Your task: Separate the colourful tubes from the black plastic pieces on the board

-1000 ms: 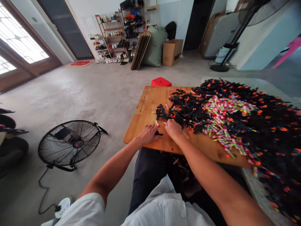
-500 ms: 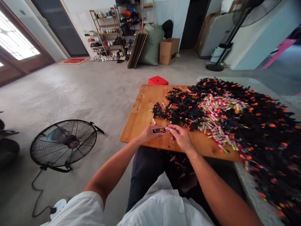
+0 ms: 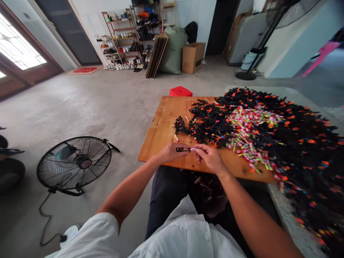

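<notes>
My left hand (image 3: pixel 171 152) pinches a small black plastic piece (image 3: pixel 182 149) just above the near edge of a wooden board (image 3: pixel 158 138). My right hand (image 3: pixel 208 156) is closed on a small pink-tipped coloured piece (image 3: pixel 192 148) and holds its end against the black piece. Both hands meet over the board's front edge. Behind them spreads a big heap of black pieces (image 3: pixel 212 123) with orange tips. A pile of small multicoloured pieces (image 3: pixel 249 129) lies in the middle of that heap.
A black floor fan (image 3: pixel 74 165) stands on the concrete floor to the left, its cord running to a white socket (image 3: pixel 69 233). A red stool (image 3: pixel 180 91) sits behind the board. Shoe racks (image 3: pixel 120 39), a cardboard box (image 3: pixel 192 57) and a standing fan base (image 3: pixel 244 76) line the far wall.
Both hands lifted off the board, each with a piece picked up, and came together. The two pieces now touch end to end between the fingertips.
</notes>
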`<state>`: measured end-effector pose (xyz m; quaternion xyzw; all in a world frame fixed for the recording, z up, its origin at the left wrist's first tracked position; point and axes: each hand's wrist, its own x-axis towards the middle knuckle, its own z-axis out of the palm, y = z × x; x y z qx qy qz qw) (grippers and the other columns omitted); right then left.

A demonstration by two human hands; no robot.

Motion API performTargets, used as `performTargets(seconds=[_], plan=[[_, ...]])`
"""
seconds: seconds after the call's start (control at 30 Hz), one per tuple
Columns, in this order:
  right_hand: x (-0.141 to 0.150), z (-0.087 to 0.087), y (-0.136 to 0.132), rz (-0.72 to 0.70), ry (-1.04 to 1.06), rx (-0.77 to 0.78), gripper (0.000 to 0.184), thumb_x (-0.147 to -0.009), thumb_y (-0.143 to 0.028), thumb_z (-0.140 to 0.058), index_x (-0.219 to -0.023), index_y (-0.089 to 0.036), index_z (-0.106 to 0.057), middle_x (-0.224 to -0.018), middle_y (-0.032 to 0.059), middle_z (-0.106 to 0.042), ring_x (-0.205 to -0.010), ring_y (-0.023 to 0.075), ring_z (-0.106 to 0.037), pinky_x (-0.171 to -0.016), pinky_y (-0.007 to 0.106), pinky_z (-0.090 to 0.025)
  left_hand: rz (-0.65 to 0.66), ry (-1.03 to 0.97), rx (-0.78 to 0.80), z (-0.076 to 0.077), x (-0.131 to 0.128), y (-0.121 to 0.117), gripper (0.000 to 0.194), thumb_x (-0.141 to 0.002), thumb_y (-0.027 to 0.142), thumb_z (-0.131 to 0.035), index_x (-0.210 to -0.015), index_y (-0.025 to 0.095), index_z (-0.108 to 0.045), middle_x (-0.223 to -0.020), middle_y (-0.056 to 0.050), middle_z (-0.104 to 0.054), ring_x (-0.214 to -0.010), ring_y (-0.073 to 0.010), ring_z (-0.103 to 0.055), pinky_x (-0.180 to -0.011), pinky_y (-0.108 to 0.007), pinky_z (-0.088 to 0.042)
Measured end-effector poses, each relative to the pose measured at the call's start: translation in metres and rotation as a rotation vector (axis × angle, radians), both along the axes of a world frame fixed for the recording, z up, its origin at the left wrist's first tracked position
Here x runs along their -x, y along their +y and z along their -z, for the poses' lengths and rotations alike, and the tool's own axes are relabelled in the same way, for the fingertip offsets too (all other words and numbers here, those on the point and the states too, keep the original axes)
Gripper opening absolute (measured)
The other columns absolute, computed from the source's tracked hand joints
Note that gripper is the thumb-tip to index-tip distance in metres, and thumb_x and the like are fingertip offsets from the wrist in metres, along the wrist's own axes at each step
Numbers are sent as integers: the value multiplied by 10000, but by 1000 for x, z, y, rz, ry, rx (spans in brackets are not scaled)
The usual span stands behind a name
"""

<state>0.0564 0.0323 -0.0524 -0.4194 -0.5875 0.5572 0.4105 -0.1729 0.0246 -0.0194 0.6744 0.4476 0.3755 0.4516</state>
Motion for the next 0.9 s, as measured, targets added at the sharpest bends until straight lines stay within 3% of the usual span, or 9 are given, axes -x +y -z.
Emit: performTargets(seconds=[0.2, 0.47, 0.7, 0.9], plan=[[3, 6, -1, 101, 90, -3, 416, -866, -529, -779, -1113, -195, -790, -781, 27, -745, -633, 149, -627, -603, 286, -551, 22, 232, -73, -4, 1, 1, 366, -880, 420, -730, -1159, 199, -816, -644, 36, -616, -530, -76, -410, -525, -205, -314], [4, 4, -6, 112, 47, -45, 407, -878, -523, -769, -1133, -208, -802, -779, 24, -749, -629, 155, -642, -624, 302, -583, 19, 384, -140, -14, -1, -4, 315, -880, 425, -738, -1134, 256, -819, -686, 19, -681, -600, -111, -556, -612, -206, -400], [1, -4, -15, 130, -48, -275, 244, -961, -412, -691, -1109, -265, -816, -1068, 57, -798, -788, 178, -727, -772, 333, -636, 69, 313, -41, -19, -1, -6, 346, -886, 452, -717, -1117, 218, -822, -641, 26, -588, -556, -102, -443, -556, -220, -339], [-10, -10, -10, 6, -162, -556, 250, -1017, -262, -617, -1175, -318, -803, -1142, 39, -795, -1009, 208, -753, -957, 382, -608, 172, 184, 57, -19, 0, -4, 374, -894, 442, -697, -1124, 171, -814, -632, 28, -540, -551, -95, -375, -526, -229, -289]])
